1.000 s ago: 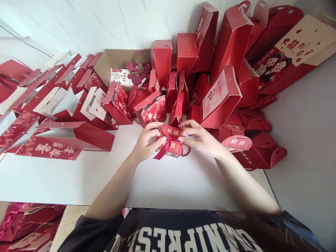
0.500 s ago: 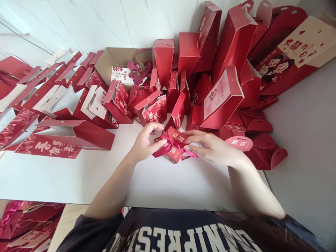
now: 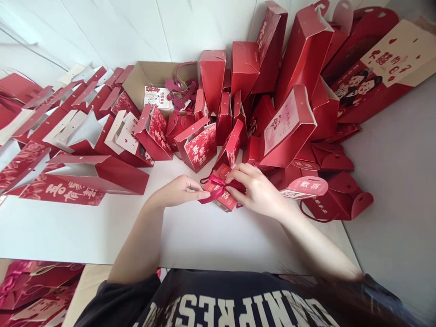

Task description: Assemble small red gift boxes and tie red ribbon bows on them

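A small red gift box [image 3: 227,203] with pale lettering lies on the white table in front of me. Around it runs a crimson satin ribbon [image 3: 215,180], tied in a bow on top. My left hand [image 3: 180,190] is at the box's left side, its thumb and forefinger pinched on the ribbon's left part. From the right, my right hand [image 3: 257,187] reaches over the box with its fingers closed on the right part of the ribbon near the knot. Those fingers hide the box's right side.
Red paper bags [image 3: 112,175] stand in rows on the left. Behind, a cardboard box [image 3: 141,81] holds cards and ribbons. Tall red boxes [image 3: 213,77] and handled boxes [image 3: 340,190] crowd the right, beside a grey wall. The white table [image 3: 211,245] ends near my body.
My left hand has dropped slightly and closed on the ribbon's left side. My right hand has moved left over the box and pinches the ribbon near the knot.
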A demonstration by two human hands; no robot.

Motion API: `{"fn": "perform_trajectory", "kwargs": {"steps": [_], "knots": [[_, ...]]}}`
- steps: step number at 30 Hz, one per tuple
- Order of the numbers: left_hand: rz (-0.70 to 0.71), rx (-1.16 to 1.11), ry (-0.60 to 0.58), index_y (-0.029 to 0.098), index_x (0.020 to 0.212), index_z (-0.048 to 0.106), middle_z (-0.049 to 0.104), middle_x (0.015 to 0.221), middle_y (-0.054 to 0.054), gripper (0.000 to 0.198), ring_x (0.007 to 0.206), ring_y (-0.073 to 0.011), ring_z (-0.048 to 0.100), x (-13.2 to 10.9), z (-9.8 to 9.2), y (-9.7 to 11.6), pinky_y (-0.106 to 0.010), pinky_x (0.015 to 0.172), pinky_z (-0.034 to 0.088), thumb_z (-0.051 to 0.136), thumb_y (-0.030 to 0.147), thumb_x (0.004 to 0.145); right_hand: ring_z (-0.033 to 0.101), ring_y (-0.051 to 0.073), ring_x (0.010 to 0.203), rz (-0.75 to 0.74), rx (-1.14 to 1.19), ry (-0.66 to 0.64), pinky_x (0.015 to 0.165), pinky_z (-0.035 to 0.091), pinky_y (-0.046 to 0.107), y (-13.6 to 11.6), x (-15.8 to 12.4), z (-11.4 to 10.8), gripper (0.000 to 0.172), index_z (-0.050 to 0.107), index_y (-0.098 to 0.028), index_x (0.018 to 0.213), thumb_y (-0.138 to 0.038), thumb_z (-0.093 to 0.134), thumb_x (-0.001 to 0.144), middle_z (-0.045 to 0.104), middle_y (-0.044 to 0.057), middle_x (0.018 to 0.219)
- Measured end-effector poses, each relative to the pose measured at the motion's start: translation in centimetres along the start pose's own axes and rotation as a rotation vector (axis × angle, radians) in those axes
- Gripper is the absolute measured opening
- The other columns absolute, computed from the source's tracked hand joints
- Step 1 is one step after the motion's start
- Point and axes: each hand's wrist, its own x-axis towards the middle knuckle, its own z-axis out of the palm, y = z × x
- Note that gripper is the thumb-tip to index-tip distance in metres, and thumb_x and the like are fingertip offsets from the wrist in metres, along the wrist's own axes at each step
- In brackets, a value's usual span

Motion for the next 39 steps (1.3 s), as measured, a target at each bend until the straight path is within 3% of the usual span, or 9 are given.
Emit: {"fn": "perform_trajectory", "kwargs": {"steps": [9, 20, 24, 28, 30, 32, 36, 39], "knots": [[0.023, -0.066, 0.062, 0.016, 0.07, 0.071, 0.064, 0.068, -0.002, 0.03, 0.065, -0.0142, 0.053, 0.3, 0.4, 0.5, -0.026, 0.06, 0.041, 0.064, 0.042, 0.085, 0.058, 0.02, 0.078, 0.052, 0.008, 0.016, 0.077, 0.046, 0.033, 0.2, 0.2, 0.4, 0.003, 0.058, -0.019, 0.09, -0.017, 0.056, 0.091, 0.062, 0.005, 0.084], [0.083, -0.076, -0.067, 0.018, 0.073, 0.073, 0.071, 0.088, -0.005, 0.025, 0.082, -0.0179, 0.062, 0.3, 0.5, 0.3, -0.028, 0.076, 0.047, 0.068, 0.039, 0.084, 0.056, 0.018, 0.07, 0.104, 0.026, 0.08, 0.073, 0.045, 0.031, 0.4, 0.2, 1.1, 0.005, 0.061, -0.018, 0.083, -0.017, 0.059, 0.088, 0.062, 0.003, 0.077], [0.046, 0.002, -0.131, 0.017, 0.077, 0.073, 0.071, 0.084, -0.003, 0.024, 0.082, -0.0179, 0.062, 0.5, 0.6, 0.4, -0.027, 0.073, 0.046, 0.075, 0.042, 0.078, 0.06, 0.018, 0.078, 0.117, 0.153, 0.04, 0.075, 0.046, 0.03, 0.5, 0.1, 0.0, 0.001, 0.062, -0.019, 0.089, -0.02, 0.061, 0.09, 0.065, 0.004, 0.086], [-0.012, 0.048, -0.15, 0.018, 0.076, 0.064, 0.064, 0.078, 0.001, 0.033, 0.072, -0.014, 0.055, 0.2, 0.2, 0.0, -0.025, 0.064, 0.041, 0.076, 0.049, 0.075, 0.059, 0.015, 0.075, 0.25, 0.299, -0.001, 0.071, 0.046, 0.028, 0.7, -0.2, -2.3, 0.017, 0.06, -0.021, 0.097, -0.038, 0.061, 0.094, 0.067, 0.002, 0.091], [-0.028, 0.02, -0.002, 0.019, 0.075, 0.057, 0.058, 0.073, 0.003, 0.036, 0.065, -0.0117, 0.049, 0.2, 0.2, -0.2, -0.025, 0.059, 0.038, 0.071, 0.051, 0.08, 0.055, 0.013, 0.068, 0.335, 0.299, -0.025, 0.065, 0.043, 0.027, 0.9, -0.4, -3.3, 0.025, 0.06, -0.021, 0.092, -0.046, 0.057, 0.096, 0.065, 0.0, 0.085], [0.012, -0.022, 0.261, 0.02, 0.076, 0.052, 0.053, 0.071, 0.003, 0.033, 0.063, -0.0112, 0.046, 0.4, 0.8, 0.0, -0.025, 0.058, 0.037, 0.065, 0.049, 0.087, 0.051, 0.012, 0.062, 0.4, 0.353, -0.081, 0.059, 0.04, 0.026, 1.2, -0.5, -3.8, 0.03, 0.06, -0.021, 0.09, -0.05, 0.056, 0.096, 0.062, -0.001, 0.076], [0.307, 0.047, 0.76, 0.021, 0.087, 0.06, 0.059, 0.081, 0.0, 0.013, 0.076, -0.015, 0.056, 1.7, 3.8, 1.3, -0.029, 0.072, 0.048, 0.065, 0.032, 0.088, 0.051, 0.01, 0.053, 0.472, 0.641, -0.263, 0.048, 0.036, 0.022, 2.1, -0.4, -3.7, 0.03, 0.06, -0.02, 0.091, -0.05, 0.064, 0.091, 0.058, -0.003, 0.062], [0.464, 0.208, 0.893, 0.022, 0.098, 0.069, 0.061, 0.105, -0.006, 0.012, 0.099, -0.0197, 0.06, 2.9, 6.3, 2.2, -0.036, 0.092, 0.05, 0.067, 0.027, 0.087, 0.049, 0.008, 0.045, 0.494, 0.781, -0.366, 0.043, 0.035, 0.02, 2.6, -0.1, -3.5, 0.03, 0.06, -0.018, 0.088, -0.048, 0.065, 0.09, 0.061, -0.003, 0.056]]}}
